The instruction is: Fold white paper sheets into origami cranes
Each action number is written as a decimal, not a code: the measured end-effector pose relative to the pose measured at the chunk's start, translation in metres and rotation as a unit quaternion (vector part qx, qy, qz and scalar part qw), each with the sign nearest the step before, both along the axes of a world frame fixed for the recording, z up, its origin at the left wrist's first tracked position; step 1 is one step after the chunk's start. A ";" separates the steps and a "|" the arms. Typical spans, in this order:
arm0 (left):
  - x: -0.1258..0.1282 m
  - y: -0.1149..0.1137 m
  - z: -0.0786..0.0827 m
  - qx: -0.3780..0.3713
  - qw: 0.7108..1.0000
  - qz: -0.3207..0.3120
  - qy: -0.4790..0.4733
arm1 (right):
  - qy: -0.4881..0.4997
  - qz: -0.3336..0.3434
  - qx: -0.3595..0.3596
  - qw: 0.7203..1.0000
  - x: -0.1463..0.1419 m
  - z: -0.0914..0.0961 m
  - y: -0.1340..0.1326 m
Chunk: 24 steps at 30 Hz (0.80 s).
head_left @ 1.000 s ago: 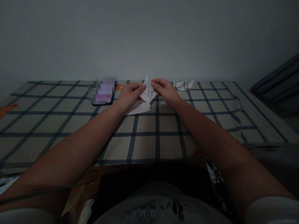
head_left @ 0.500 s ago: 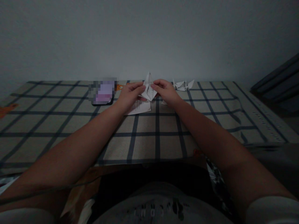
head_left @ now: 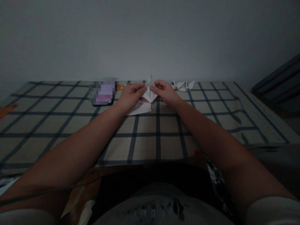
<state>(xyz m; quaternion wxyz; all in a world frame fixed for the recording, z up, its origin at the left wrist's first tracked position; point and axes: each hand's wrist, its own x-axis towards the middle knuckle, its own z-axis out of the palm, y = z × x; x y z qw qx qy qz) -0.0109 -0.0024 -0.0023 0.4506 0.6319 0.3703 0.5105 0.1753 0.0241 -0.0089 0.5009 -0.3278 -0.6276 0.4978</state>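
Note:
Between both hands is a folded sheet of white printed paper [head_left: 150, 96], a kite-like shape with a pointed tip at the top. My left hand [head_left: 132, 94] pinches its left side between thumb and fingers. On the other side, my right hand [head_left: 166, 92] grips it, the thumb pressed near the middle of the folds. Below the left hand, a flat piece of printed paper [head_left: 140, 108] lies on the cloth. Just beyond the right hand sit folded paper cranes [head_left: 184, 86], close together; how many I cannot tell.
A phone [head_left: 103, 93] with a blurred-out screen lies left of my hands. The table wears a checked cloth [head_left: 145, 147] with dark blue lines. A plain wall [head_left: 150, 37] rises behind it. A dark slatted object [head_left: 278, 78] stands at the far right.
The folded paper has shifted slightly right and its upper folds have opened flatter. My right thumb has slid a little left, toward the paper's middle.

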 end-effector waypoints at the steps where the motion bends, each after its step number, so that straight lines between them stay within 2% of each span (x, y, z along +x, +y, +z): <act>1: 0.000 0.000 0.000 0.001 1.000 -0.002 0.004 | -0.003 0.000 0.004 1.000 0.000 0.000 0.000; 17: 0.000 0.002 0.000 -0.029 0.997 0.071 -0.016 | -0.009 -0.030 -0.006 0.999 0.000 0.002 0.000; 24: 0.000 0.002 0.003 -0.024 0.997 0.073 -0.026 | -0.006 -0.014 -0.013 1.000 0.001 0.001 0.000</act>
